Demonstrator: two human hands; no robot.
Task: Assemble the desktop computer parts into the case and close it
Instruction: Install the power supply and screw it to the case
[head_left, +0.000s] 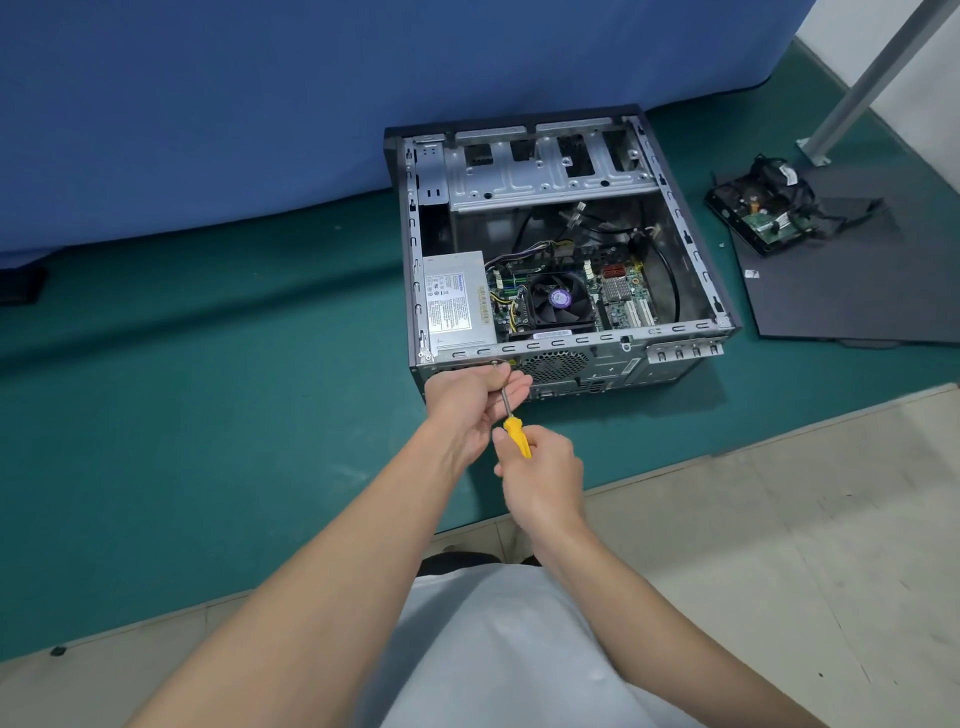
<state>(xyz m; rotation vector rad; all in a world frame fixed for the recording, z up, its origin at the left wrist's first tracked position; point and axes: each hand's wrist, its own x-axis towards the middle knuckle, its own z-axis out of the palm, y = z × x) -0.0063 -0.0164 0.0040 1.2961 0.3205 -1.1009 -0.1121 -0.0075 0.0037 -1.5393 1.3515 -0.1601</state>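
Nearest, the right hand (540, 478) wraps its fingers around the yellow handle of the screwdriver (517, 435). Just ahead, the left hand (475, 400) has its fingers curled on the bare steel shaft, steadying it close to the tip. The tip meets the rear panel (613, 366) of the computer case (571, 340) near its left corner, just behind the power supply (454, 301); the screw itself is too small to make out.

This looks like fastening the power supply to the case. To do it well:

- Keep the shaft square to the panel and in line with the hole.
- Push along the axis with the right hand while turning.
- Let the left hand only guide, so the tip does not slip out and scar the head.
- Stop once snug.

The case lies open side up on the green floor (208, 389), with the CPU fan (558, 300) seated on the board and the drive cage (545, 166) apparently unfilled. Well apart to the right, the side panel (857, 291) lies flat with a hard drive (763, 218) and cables on it, so much of the assembly remains.
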